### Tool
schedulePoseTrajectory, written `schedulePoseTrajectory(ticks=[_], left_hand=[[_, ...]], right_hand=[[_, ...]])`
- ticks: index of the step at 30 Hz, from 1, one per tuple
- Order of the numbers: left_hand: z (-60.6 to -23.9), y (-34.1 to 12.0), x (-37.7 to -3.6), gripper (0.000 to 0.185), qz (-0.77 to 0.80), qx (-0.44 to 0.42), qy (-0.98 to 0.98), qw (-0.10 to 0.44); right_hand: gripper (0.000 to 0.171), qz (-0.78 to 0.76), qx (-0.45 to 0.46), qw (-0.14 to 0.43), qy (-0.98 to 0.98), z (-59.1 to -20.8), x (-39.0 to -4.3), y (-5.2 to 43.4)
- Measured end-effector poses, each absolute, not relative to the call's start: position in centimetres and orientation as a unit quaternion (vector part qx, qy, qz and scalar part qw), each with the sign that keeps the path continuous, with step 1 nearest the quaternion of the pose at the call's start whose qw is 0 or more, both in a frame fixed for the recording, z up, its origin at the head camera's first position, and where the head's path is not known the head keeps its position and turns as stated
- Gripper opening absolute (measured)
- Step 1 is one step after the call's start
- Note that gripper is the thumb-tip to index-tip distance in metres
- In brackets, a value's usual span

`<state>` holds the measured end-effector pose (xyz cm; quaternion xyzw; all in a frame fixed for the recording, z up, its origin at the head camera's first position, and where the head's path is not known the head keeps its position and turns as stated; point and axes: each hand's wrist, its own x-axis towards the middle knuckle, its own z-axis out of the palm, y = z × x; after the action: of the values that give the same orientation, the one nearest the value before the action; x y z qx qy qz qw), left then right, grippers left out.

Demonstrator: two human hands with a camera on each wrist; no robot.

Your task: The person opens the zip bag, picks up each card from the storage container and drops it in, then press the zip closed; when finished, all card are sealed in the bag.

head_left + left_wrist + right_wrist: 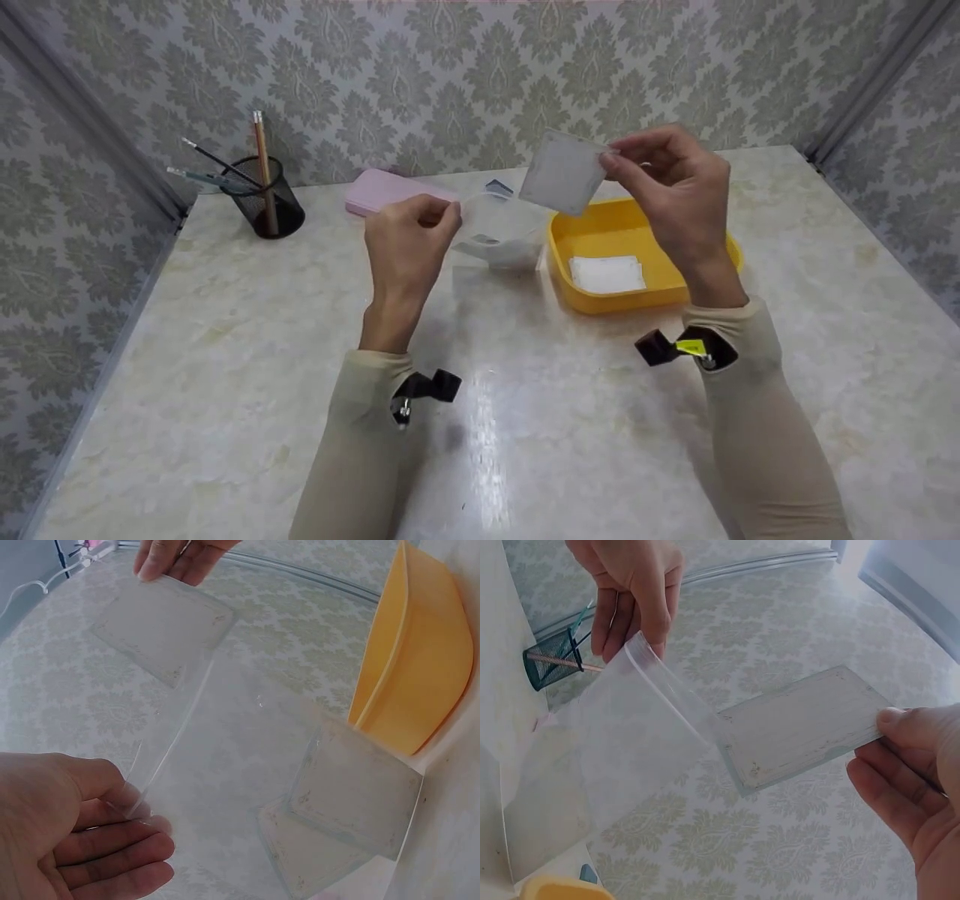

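My left hand [409, 247] pinches the rim of a clear zip bag [502, 221] between thumb and forefinger, the bag's mouth facing up. In the left wrist view, two thin square plates [356, 791] lie inside the bag near its bottom, overlapping. My right hand [679, 187] pinches one corner of another thin, greyish-white square plate [802, 731], held up tilted beside the bag's mouth. Its far edge overlaps the mouth in both wrist views; whether it touches cannot be told. Beneath the right hand, a yellow plastic tray [637, 301] holds several white squares [607, 274] in a stack.
A black mesh pen cup [281, 206] with pencils stands at the back left. Behind the left hand lies a pink case [386, 187]. A small dark blue piece [498, 187] shows behind the bag. Patterned wall panels enclose the marbled table [585, 435].
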<state>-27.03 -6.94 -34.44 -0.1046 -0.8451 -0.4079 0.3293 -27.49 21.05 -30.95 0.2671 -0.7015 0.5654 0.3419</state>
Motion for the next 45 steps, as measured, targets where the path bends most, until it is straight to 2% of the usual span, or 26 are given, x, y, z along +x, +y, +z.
schedulePoseTrajectory(ticks=[7, 15, 24, 38, 45], left_hand=[[-34.5, -6.9, -27.0, 0.014, -0.402, -0.102, -0.847, 0.334], [-34.5, -6.8, -27.0, 0.015, -0.406, -0.108, -0.845, 0.332], [-34.5, -6.7, -26.9, 0.015, -0.408, -0.108, -0.845, 0.328], [-34.5, -6.8, -26.9, 0.016, -0.4, -0.108, -0.85, 0.325], [-34.4, -6.7, -26.9, 0.016, -0.396, -0.109, -0.852, 0.324]], right_hand=[[0.015, 0.603, 0.24, 0.368, -0.666, -30.7, -26.9, 20.2], [0.013, 0.648, 0.261, 0.334, -0.633, -31.3, -26.8, 18.5], [0.013, 0.569, 0.305, 0.333, -0.687, -33.1, -27.6, 17.3], [0.011, 0.461, 0.353, 0.295, -0.758, -34.4, -28.9, 17.4], [0.011, 0.436, 0.349, 0.277, -0.782, -34.5, -29.0, 17.4]])
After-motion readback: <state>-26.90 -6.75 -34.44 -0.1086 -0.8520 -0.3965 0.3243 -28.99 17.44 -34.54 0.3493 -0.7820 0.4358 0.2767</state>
